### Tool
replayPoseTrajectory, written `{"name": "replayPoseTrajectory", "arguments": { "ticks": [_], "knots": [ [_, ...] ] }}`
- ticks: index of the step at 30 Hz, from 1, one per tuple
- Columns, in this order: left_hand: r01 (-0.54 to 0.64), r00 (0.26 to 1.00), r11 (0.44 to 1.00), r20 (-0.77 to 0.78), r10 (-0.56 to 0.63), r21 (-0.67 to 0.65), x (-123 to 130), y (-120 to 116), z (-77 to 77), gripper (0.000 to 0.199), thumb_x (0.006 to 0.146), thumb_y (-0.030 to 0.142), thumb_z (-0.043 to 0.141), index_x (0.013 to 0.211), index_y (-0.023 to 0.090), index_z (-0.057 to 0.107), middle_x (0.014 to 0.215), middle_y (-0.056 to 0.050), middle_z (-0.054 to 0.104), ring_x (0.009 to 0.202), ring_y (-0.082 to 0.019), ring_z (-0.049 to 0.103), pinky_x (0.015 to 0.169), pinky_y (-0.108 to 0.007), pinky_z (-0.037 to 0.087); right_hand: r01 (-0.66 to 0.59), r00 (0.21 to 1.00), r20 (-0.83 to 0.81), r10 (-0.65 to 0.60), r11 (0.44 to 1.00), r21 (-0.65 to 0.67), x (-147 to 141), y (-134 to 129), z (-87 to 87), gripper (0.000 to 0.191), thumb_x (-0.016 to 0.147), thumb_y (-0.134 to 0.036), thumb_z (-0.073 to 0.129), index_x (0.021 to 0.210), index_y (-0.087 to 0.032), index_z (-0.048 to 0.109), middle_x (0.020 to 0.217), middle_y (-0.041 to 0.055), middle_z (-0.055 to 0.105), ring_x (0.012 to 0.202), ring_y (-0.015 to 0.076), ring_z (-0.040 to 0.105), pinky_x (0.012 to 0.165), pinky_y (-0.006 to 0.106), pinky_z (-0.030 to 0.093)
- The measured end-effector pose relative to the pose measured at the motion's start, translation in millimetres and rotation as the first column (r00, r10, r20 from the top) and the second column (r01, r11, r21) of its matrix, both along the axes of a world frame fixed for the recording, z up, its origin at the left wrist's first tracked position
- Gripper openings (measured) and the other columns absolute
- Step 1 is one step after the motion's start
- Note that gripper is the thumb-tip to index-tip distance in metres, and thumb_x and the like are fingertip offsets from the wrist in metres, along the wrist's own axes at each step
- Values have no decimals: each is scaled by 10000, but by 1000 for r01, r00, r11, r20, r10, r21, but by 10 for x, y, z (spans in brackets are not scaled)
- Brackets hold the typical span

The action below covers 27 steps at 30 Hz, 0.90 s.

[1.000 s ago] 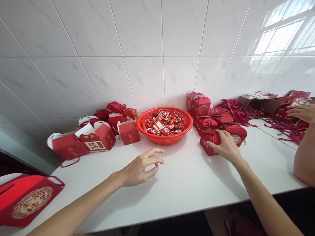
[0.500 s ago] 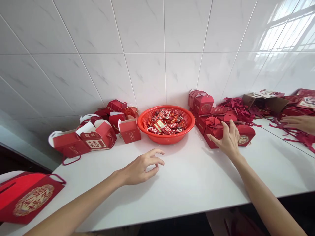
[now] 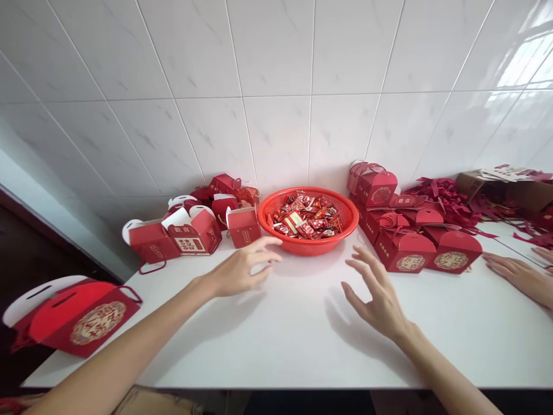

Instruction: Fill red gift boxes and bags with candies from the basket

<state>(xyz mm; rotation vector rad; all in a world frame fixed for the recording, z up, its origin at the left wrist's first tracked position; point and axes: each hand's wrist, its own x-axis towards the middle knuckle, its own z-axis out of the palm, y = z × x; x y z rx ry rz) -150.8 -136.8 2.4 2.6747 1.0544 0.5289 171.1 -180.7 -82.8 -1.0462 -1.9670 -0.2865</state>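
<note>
My left hand (image 3: 245, 267) hovers over the white table with its fingers apart and nothing in them, just in front of a red plastic basket (image 3: 307, 246) full of wrapped candies (image 3: 306, 218). On the other side, my right hand (image 3: 375, 297) is also spread and holds nothing. Closest to it are closed red gift boxes (image 3: 404, 253) with round gold emblems, standing in a cluster right of the basket. Left of the basket, a small red box (image 3: 244, 226) and a red box with a white label (image 3: 196, 233) stand with their flaps up.
At the front left corner stands a larger red box (image 3: 97, 320). Dark red ribbons (image 3: 440, 196) lie heaped at the back right beside a cardboard box (image 3: 470, 185). Another person's hands (image 3: 521, 276) rest at the right edge. A tiled wall (image 3: 276, 132) borders the table (image 3: 298, 351).
My right hand has left the red boxes and come toward me and left. My left hand has risen slightly nearer the basket. The view has swung left; the other person's hand now lies on the table.
</note>
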Motion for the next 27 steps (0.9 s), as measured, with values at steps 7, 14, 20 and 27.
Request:
{"name": "replayPoseTrajectory", "arguments": {
  "ticks": [7,14,20,27],
  "knots": [
    [-420,904,884,8,428,207,-724,305,425,366,903,429,474,1050,199,717,1399,-108,553,1160,-284,599,1028,-441,477,-117,984,124,131,986,-116,-129,-51,-174,366,930,-235,549,1291,-210,498,1410,233,527,1115,308,664,864,475,590],
    [-683,643,683,-233,730,256,-1365,443,356,312,895,268,478,1082,132,687,1025,-71,713,993,-302,639,865,-386,502,-135,983,101,155,974,-179,-157,-52,-233,337,919,-210,550,1254,-186,540,1431,225,517,1084,285,682,861,440,607],
    [-622,763,783,-243,599,-22,-1239,322,475,273,887,321,520,1046,182,693,764,21,696,708,-173,629,644,-234,464,-125,985,88,151,961,-245,-164,-48,-222,315,926,-205,531,1240,-209,549,1457,202,514,1085,281,696,849,426,618],
    [-313,950,905,-81,303,-288,-570,74,747,510,787,412,648,1265,232,663,981,-46,723,892,-219,687,735,-291,563,-127,988,43,147,941,-314,-123,-5,-231,274,942,-223,502,1210,-218,559,1447,192,524,1000,246,732,805,387,631]
  ]
}}
